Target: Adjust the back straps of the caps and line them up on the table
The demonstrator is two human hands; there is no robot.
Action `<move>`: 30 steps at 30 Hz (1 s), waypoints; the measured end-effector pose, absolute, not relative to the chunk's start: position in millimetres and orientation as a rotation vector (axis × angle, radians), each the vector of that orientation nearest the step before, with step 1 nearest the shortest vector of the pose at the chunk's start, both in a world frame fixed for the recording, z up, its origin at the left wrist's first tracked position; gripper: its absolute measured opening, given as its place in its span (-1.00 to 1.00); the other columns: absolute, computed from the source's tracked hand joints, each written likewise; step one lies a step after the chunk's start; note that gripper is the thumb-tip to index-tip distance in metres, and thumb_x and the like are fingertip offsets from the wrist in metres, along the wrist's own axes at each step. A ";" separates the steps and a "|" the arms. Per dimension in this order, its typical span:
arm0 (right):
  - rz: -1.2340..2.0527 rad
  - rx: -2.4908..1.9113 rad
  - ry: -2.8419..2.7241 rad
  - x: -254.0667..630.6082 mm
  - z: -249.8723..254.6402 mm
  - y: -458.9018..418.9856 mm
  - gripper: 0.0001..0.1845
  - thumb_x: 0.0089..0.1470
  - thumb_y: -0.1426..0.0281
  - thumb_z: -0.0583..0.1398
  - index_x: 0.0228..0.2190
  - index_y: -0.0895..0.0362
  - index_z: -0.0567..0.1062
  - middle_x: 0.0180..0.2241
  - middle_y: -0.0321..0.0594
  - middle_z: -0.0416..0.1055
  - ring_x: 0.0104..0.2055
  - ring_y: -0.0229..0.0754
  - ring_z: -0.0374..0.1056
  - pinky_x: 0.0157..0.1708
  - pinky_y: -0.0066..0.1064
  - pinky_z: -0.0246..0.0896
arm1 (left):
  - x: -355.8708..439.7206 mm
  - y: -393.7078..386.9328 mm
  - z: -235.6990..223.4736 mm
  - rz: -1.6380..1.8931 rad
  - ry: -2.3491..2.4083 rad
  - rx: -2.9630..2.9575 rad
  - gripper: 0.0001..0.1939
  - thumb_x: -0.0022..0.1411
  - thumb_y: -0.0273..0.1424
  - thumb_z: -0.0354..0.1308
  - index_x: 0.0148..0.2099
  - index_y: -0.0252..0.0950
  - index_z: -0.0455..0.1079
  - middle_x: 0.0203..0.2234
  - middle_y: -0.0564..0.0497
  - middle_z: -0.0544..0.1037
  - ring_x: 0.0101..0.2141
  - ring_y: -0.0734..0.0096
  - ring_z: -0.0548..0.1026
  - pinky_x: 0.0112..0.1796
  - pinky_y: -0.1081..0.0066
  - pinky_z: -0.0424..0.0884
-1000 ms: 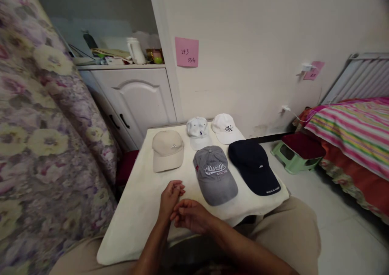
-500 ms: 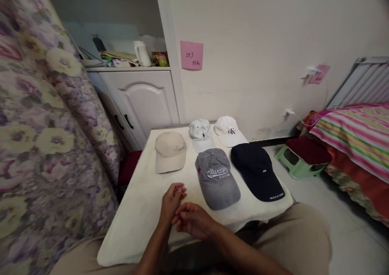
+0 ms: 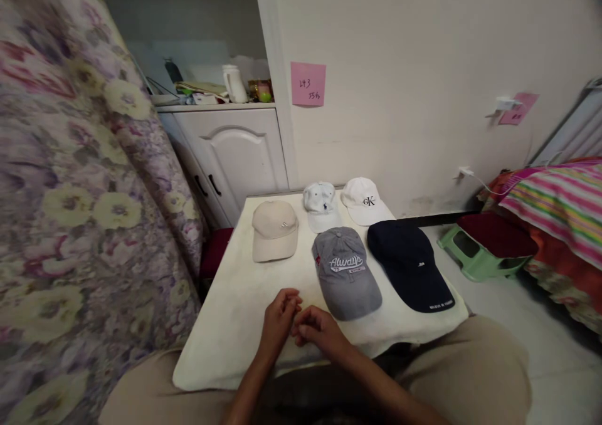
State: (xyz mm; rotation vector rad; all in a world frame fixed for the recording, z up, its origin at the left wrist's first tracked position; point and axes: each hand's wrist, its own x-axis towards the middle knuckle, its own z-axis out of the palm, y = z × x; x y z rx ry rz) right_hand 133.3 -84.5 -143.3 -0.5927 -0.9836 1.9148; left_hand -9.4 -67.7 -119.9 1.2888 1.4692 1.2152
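Loosely curled and with nothing visible in it, my left hand (image 3: 281,317) hovers over the table's near part. Just to its right is my right hand (image 3: 322,332), its fingers folded in and also without an object; the fingertips of both hands almost meet. Closest to them lies a grey baseball cap (image 3: 348,278) with "Always" lettering. A navy cap (image 3: 404,262) rests to its right. Farther back are a beige cap (image 3: 275,229) on the left, a pale blue cap (image 3: 320,202) with a small dark emblem, and a white cap (image 3: 362,196) marked CK.
A cream cloth (image 3: 230,325) covers the small table. Floral curtain (image 3: 103,224) hangs at left, beside a white cabinet (image 3: 244,146) with a white jug (image 3: 234,83) on it. On the right stand a green stool (image 3: 463,252) and a bed with a striped cover (image 3: 559,199).
The view has turned slightly left, so everything appears shifted right. My right hand's fingers have curled in more, and the hands stay close together. The caps lie as before.
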 end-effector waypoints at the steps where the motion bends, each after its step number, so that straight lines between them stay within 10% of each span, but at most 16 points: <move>1: 1.890 -0.611 -0.998 135.0 -144.1 -83.8 -0.66 -0.10 0.24 0.42 -0.40 0.16 0.44 -0.41 -0.27 0.51 -0.46 -0.26 0.39 -0.36 -0.40 0.23 | -8.8 -68.2 -119.2 1.215 1.474 1.296 -0.75 0.16 -0.19 0.13 -0.20 -0.25 0.44 -0.40 -0.02 0.58 -0.40 0.24 0.55 -0.37 0.36 0.44; 30: 1.757 -0.710 -1.174 145.6 -146.2 -91.2 -0.52 -0.01 0.00 0.31 -0.47 0.12 0.30 -0.57 -0.37 0.34 -0.54 -0.26 0.32 -0.47 -0.44 0.19 | 13.2 -94.3 -123.7 0.978 1.558 1.605 -0.70 0.31 -0.21 -0.07 -0.19 -0.23 0.43 -0.42 0.00 0.61 -0.38 0.21 0.55 -0.32 0.36 0.36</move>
